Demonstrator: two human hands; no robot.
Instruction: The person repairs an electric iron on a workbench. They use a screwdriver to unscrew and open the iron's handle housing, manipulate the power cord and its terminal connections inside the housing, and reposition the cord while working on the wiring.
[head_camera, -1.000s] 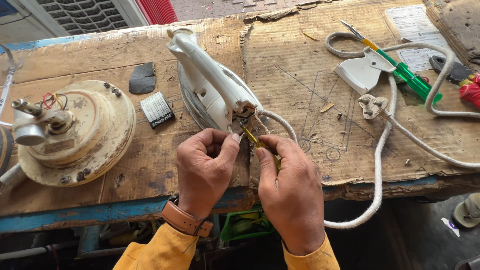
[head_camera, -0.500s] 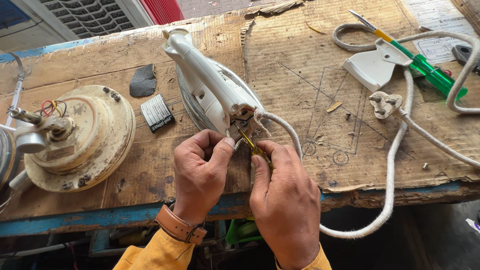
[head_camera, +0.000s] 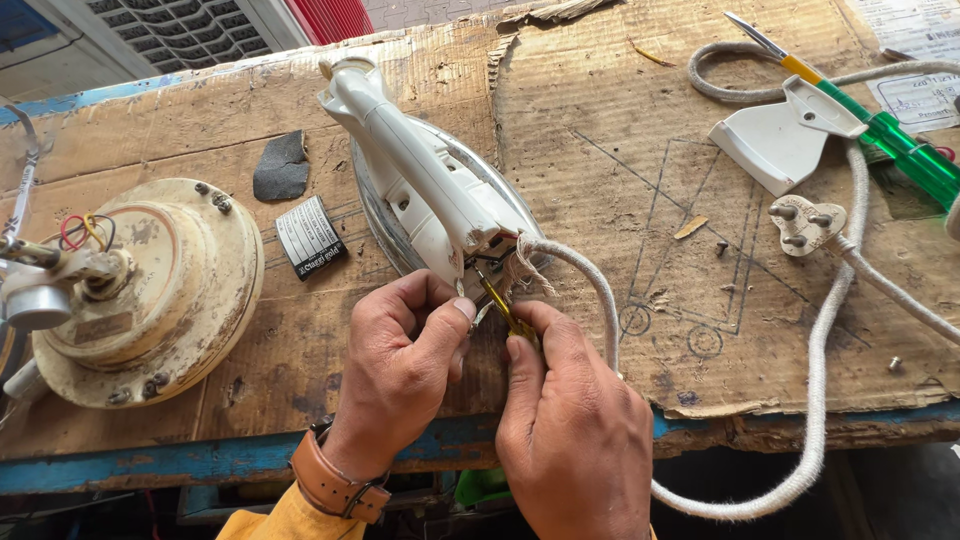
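Your left hand (head_camera: 400, 375): fingers curled, thumb and forefinger pinched, brown strap on wrist. Your right hand (head_camera: 570, 420): back up, fingertips pinched together. Both near worktop's front edge, hands almost touching.

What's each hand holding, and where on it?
Right hand pinches a small yellow-handled tool near its lower end. Left hand fingers pinch the wire ends at the rear of the white iron; exact hold unclear.

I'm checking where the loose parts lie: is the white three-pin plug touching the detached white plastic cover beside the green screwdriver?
Apart. The head view shows bare cardboard between the plug and the cover.
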